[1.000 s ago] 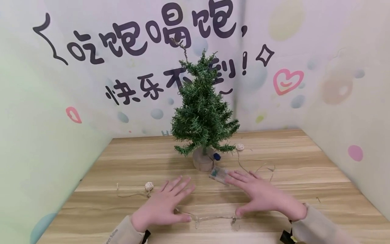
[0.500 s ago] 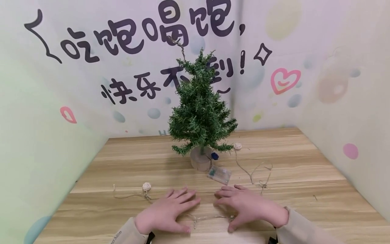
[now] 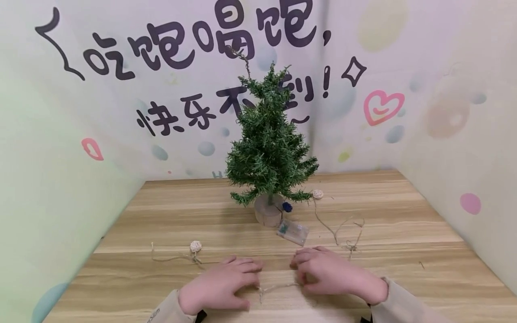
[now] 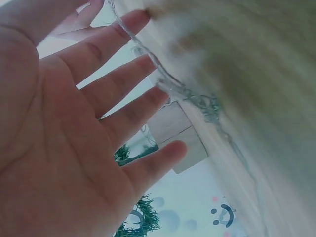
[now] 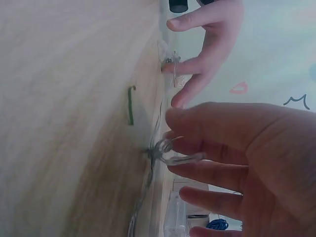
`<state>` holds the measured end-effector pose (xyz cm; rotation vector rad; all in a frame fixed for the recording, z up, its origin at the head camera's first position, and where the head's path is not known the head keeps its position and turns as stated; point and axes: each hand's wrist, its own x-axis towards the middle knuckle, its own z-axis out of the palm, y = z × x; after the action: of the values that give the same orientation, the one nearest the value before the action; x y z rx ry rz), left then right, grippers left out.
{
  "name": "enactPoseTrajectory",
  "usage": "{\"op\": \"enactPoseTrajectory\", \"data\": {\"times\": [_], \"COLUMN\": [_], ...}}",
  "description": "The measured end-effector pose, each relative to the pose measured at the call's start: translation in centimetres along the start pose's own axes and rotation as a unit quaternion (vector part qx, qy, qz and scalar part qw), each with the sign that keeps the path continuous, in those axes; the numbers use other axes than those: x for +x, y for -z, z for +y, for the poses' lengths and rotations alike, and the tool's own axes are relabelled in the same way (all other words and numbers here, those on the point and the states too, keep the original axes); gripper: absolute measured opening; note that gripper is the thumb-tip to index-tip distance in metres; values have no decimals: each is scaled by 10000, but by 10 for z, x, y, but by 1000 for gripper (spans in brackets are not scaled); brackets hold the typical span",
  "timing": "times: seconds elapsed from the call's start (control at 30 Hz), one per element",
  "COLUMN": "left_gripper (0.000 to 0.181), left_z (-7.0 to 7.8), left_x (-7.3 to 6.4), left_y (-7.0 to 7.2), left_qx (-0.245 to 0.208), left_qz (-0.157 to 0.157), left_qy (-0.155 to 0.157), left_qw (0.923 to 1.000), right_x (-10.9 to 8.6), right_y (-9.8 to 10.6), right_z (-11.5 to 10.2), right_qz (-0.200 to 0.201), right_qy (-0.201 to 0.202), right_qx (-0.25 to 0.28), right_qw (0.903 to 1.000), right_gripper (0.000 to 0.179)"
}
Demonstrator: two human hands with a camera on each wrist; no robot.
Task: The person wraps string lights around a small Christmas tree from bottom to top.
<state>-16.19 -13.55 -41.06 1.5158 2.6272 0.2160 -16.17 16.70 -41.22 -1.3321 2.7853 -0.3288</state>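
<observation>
Thin light-string wire (image 3: pixel 278 286) lies along the front of the table, with small tangled loops. My left hand (image 3: pixel 224 282) is over its left part, fingers spread; in the left wrist view the fingertips are right at the wire (image 4: pixel 168 76). On the other side, my right hand (image 3: pixel 335 271) bends its thumb and fingers toward a knotted loop (image 5: pixel 160 150), with the thumb tip close beside it in the right wrist view. Two white woven balls (image 3: pixel 195 246) sit along the string, one left, one at back right. A clear plastic case (image 3: pixel 293 232) lies beyond the right hand.
A small artificial Christmas tree (image 3: pixel 270 143) on a round wooden base (image 3: pixel 266 213) stands at the back middle. A dark blue tuft (image 3: pixel 287 207) is beside the base. More tangled wire (image 3: pixel 352 246) lies at right. A printed wall borders the table.
My right hand has come left and down, away from the plastic case, and its thumb and fingers have drawn closer together at the wire. My left hand has lowered toward the table.
</observation>
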Motion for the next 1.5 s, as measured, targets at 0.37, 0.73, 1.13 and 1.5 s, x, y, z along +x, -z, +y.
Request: {"op": "enactPoseTrajectory", "data": {"times": [0.37,0.73,1.13,1.5], "left_gripper": [8,4,3,7], "left_z": [-3,-16,-28,-57], "left_x": [-3,-16,-27,-54], "left_y": [17,42,54,72], "left_qx": [55,596,209,267], "left_qz": [749,1795,1868,2063], "left_qy": [-134,167,733,1632], "left_qw": [9971,9818,9794,9644], "right_x": [1,0,0,-12], "right_y": [1,6,14,35], "right_z": [7,10,11,17], "right_qz": [232,100,374,472], "right_qy": [98,-51,-699,-773], "right_qx": [1197,3367,3635,3003], "right_qw": [9925,9415,9282,9495], "right_gripper": [13,13,37,15]}}
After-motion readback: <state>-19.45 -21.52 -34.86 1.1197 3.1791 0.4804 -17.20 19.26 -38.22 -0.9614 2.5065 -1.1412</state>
